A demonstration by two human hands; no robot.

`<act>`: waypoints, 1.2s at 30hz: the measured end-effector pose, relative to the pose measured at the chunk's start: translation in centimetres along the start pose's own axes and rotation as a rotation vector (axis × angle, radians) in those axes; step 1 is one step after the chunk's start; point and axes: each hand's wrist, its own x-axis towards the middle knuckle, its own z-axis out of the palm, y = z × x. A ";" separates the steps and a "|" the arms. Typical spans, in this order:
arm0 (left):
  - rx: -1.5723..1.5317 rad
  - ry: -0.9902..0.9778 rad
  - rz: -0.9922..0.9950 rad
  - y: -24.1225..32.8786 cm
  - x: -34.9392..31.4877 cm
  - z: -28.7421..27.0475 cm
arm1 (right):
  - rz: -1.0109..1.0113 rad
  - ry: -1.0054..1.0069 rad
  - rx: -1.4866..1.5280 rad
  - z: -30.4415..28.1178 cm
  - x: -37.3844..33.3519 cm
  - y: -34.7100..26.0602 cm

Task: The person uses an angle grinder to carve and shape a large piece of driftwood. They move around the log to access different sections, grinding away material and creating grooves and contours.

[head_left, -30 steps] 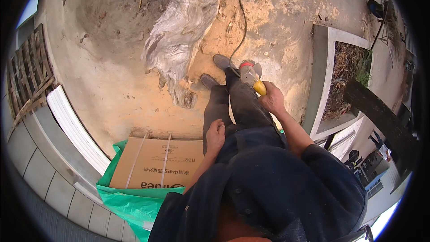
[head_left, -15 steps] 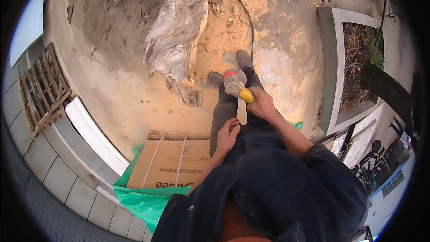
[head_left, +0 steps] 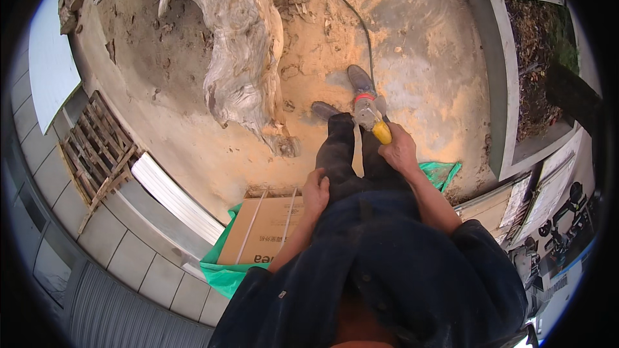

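Note:
My right hand (head_left: 398, 149) is wrapped round the yellow handle of an angle grinder (head_left: 367, 113), which has a dusty grey head and a red ring. The grinder hangs in front of my legs, above my shoes. Beside my left thigh, my left hand (head_left: 316, 192) is loosely closed, and nothing shows in it. A big weathered tree trunk (head_left: 235, 51) with a pale, gnarled surface lies ahead to the left, apart from both hands. Its narrow broken end (head_left: 284, 146) points toward me.
Sawdust (head_left: 303, 77) covers the ground, where a black cable (head_left: 351, 6) runs. At left are a cardboard box (head_left: 255, 222) with green sheeting (head_left: 219, 261), a white panel stack (head_left: 174, 196) and a wooden pallet (head_left: 100, 148). A pale-rimmed planter (head_left: 506, 58) stands at right.
My view has shifted, so the trunk sits further left. My left hand has moved from before my lap to beside my left thigh. The grinder stays in my right hand.

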 end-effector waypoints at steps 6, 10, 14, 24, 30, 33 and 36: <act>0.255 0.111 0.377 1.9 6.4 -3.1 | 0.063 -0.016 0.006 -0.3 -0.1 1.0; 0.415 0.076 0.450 1.1 12.0 -5.3 | 0.099 -0.063 0.010 1.4 -0.7 2.4; 0.792 0.047 0.454 0.3 18.9 -8.1 | 0.168 -0.033 0.051 2.0 -0.9 1.1; 0.942 -0.123 0.400 6.3 32.0 -9.2 | 0.276 0.038 0.166 5.6 -0.1 2.3; 0.951 0.045 0.370 7.0 38.9 -7.4 | 0.337 0.049 0.235 5.5 1.0 4.6; 0.961 -0.008 0.319 7.5 38.6 -7.1 | 0.360 0.037 0.254 5.1 1.5 5.3; 0.992 -0.016 0.302 8.6 37.4 -6.8 | 0.395 0.024 0.270 4.7 1.8 5.8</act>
